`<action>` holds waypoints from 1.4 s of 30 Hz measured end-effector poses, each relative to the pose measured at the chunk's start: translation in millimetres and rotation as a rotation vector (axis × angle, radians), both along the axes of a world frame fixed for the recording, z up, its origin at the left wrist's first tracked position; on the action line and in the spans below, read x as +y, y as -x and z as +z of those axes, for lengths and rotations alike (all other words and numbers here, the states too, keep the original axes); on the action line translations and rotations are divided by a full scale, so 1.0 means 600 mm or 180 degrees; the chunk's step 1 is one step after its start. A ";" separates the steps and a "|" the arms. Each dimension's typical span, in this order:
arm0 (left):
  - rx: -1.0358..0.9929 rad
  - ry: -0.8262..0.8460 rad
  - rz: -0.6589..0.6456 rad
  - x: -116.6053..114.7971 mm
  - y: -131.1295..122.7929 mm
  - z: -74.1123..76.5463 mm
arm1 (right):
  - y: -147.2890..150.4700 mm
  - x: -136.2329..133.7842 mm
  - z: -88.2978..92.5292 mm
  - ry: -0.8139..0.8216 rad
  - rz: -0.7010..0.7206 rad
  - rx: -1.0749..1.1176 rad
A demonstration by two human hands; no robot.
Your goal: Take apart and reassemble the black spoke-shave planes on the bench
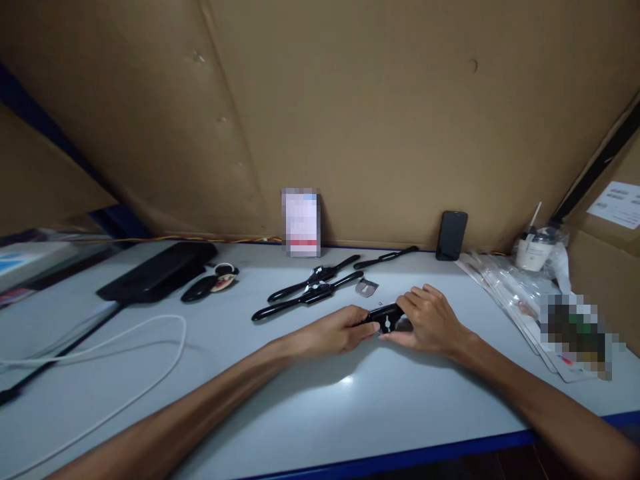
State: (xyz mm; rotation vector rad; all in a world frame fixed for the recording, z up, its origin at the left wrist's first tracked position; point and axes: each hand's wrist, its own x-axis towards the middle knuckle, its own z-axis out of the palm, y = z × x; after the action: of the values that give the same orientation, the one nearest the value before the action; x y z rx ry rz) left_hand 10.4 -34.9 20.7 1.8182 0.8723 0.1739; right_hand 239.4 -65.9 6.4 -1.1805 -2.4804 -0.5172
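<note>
A black spokeshave [386, 311] is held low over the table between both hands, its slotted middle facing me. My left hand [345, 328] is closed round its left end, the thumb pressing near the slot. The fingers of my right hand [434, 321] wrap the other end and hide that handle. A greyish patch shows beside the right fingers; I cannot tell what it is. Just beyond the hands lies a loose metal blade [367, 287]. Behind it are two spokeshaves, a nearer one [280, 309] and a farther one [290, 290], and a slimmer black spokeshave body [386, 257].
A phone [451, 235] and a blurred-out upright card or screen [301, 223] lean on the cardboard wall [380, 120]. Plastic packets [515, 313] and a cup [535, 251] stand right. Left are a black case [160, 271], keys [225, 272] and a white cable [183, 333].
</note>
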 end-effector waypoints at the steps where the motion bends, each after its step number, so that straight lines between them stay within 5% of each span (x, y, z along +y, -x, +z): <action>1: -0.0007 -0.0026 -0.0008 0.000 -0.001 -0.001 | 0.000 0.000 -0.001 -0.0048 0.0012 0.0016; 19: 0.0105 -0.0261 0.0130 0.004 -0.005 -0.015 | 0.004 0.002 0.001 0.0126 -0.0030 0.0133; 28: -0.0153 0.0555 0.0225 0.002 0.000 0.002 | -0.021 0.002 0.043 0.1083 0.0460 0.0751; 36: 0.0042 0.0377 0.0029 0.002 0.003 0.009 | -0.028 0.008 0.057 0.1860 0.0348 0.1014; 42: 0.0118 0.0202 -0.0066 0.005 0.003 0.009 | -0.032 0.014 0.052 0.1981 0.0489 0.1053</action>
State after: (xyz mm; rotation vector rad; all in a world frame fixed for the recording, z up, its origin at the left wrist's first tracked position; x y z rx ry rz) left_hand 8.8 -31.7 26.0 1.7756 0.8751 0.0986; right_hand 258.5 -57.6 37.6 -1.1397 -2.4646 0.4945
